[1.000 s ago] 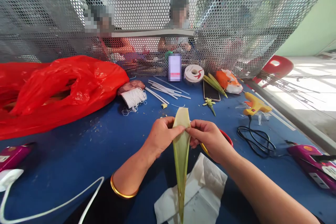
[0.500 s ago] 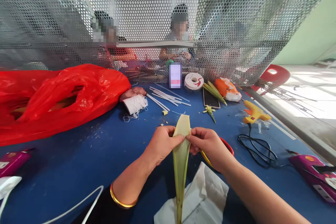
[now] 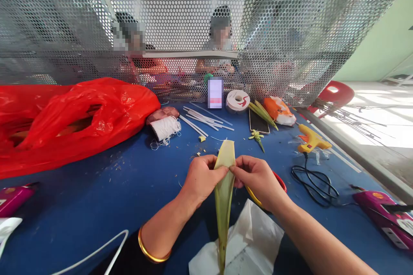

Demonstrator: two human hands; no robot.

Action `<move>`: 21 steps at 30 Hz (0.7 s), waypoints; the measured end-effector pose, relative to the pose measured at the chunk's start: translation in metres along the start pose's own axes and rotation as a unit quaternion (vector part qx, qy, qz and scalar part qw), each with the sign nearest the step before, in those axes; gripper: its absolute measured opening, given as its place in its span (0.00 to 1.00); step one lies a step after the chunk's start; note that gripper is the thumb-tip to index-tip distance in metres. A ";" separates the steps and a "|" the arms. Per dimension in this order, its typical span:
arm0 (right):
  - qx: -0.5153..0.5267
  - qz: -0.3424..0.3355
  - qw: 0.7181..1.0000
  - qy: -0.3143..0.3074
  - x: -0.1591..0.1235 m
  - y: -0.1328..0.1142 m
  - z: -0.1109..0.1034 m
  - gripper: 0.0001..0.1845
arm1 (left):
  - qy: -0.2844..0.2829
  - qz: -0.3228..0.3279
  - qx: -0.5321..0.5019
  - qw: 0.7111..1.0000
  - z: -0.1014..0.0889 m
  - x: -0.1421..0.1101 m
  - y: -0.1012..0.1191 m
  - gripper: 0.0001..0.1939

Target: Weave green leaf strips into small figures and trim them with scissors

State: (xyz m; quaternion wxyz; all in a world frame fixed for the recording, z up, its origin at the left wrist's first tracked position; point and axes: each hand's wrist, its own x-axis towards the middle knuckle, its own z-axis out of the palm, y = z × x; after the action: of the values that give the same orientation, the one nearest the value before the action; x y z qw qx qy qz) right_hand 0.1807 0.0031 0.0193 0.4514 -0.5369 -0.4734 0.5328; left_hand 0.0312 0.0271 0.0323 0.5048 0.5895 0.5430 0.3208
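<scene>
The left hand and right hand pinch a pale green leaf, at the left's three o'clock and the right's nine; fingers behind it are hidden. It tapers toward six o'clock over a white sheet, cropped below. The right hand mostly covers a red-and-yellow object.

White round ribbon spool: bore 1 red curved mark; its tiny print was unreadable.
Upright rectangular phone: its screen was blurred.
Purple plastic box at right: its stickers were illegible.
</scene>
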 end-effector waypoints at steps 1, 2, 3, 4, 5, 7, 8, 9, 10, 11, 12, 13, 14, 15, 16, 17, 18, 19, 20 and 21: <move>0.004 0.004 1.000 -0.004 0.000 0.000 -0.001 0.12 | -0.001 0.000 -0.003 1.000 -0.001 0.000 0.000 0.08; 0.007 0.008 1.000 -0.006 0.000 0.000 -0.001 0.12 | -0.002 0.001 -0.005 1.000 -0.001 0.000 0.001 0.08; 0.009 0.010 1.000 -0.006 0.000 0.000 -0.001 0.13 | -0.005 0.002 -0.006 1.000 -0.002 0.000 0.000 0.09; 0.012 0.011 1.000 -0.005 0.000 0.000 -0.001 0.13 | -0.009 0.003 -0.005 1.000 -0.002 0.001 0.000 0.09; 0.014 0.012 1.000 -0.003 0.000 0.000 -0.001 0.14 | -0.012 0.004 -0.003 1.000 -0.003 0.001 0.000 0.09; 0.016 0.012 1.000 0.000 0.000 0.000 -0.002 0.14 | -0.015 0.006 0.002 1.000 -0.003 0.002 -0.001 0.09; 0.016 0.013 1.000 0.001 0.000 0.000 -0.002 0.14 | -0.014 0.005 0.003 1.000 -0.003 0.002 -0.002 0.09; 0.015 0.013 1.000 0.000 0.000 0.000 -0.002 0.14 | -0.013 0.005 0.002 1.000 -0.003 0.003 -0.002 0.09; 0.014 0.013 1.000 -0.001 0.001 0.000 -0.002 0.13 | -0.010 0.003 -0.002 1.000 -0.002 0.003 -0.002 0.10; 0.012 0.013 1.000 -0.002 0.001 0.001 -0.003 0.13 | -0.008 0.002 -0.006 1.000 -0.002 0.003 -0.003 0.10; 0.009 0.013 1.000 -0.003 0.001 0.001 -0.003 0.13 | -0.006 0.001 -0.009 1.000 -0.001 0.003 -0.003 0.10; 0.006 0.014 1.000 -0.003 0.000 0.001 -0.003 0.12 | -0.005 0.000 -0.011 1.000 -0.001 0.003 -0.003 0.09; 0.004 0.014 1.000 -0.003 0.000 0.000 -0.003 0.12 | -0.004 -0.002 -0.012 1.000 -0.001 0.002 -0.003 0.09; 0.004 0.014 1.000 -0.002 0.000 0.000 -0.003 0.12 | -0.005 -0.004 -0.014 1.000 -0.001 0.002 -0.003 0.09; 0.007 0.014 1.000 -0.001 0.000 0.000 -0.003 0.12 | -0.008 -0.007 -0.015 1.000 -0.001 0.002 -0.002 0.09; 0.012 0.013 1.000 -0.001 0.000 0.000 -0.002 0.11 | -0.010 -0.011 -0.016 1.000 -0.001 0.002 -0.002 0.09; 0.018 0.010 1.000 -0.001 0.000 0.001 -0.002 0.11 | -0.011 -0.014 -0.017 1.000 -0.002 0.002 -0.001 0.09; 0.023 0.007 1.000 -0.002 0.000 0.001 -0.001 0.11 | -0.010 -0.017 -0.019 1.000 -0.002 0.002 -0.001 0.09; 0.024 0.004 1.000 -0.001 0.000 0.001 -0.001 0.10 | -0.009 -0.019 -0.021 1.000 -0.003 0.002 0.000 0.09; 0.022 0.001 1.000 0.000 0.000 0.001 0.000 0.10 | -0.010 -0.020 -0.026 0.999 -0.003 0.002 0.000 0.09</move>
State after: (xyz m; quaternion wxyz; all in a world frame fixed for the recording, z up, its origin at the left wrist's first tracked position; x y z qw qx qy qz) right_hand 0.1812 0.0033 0.0179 0.4624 -0.5278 -0.4609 0.5432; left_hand 0.0288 0.0301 0.0328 0.5320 0.5683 0.5411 0.3182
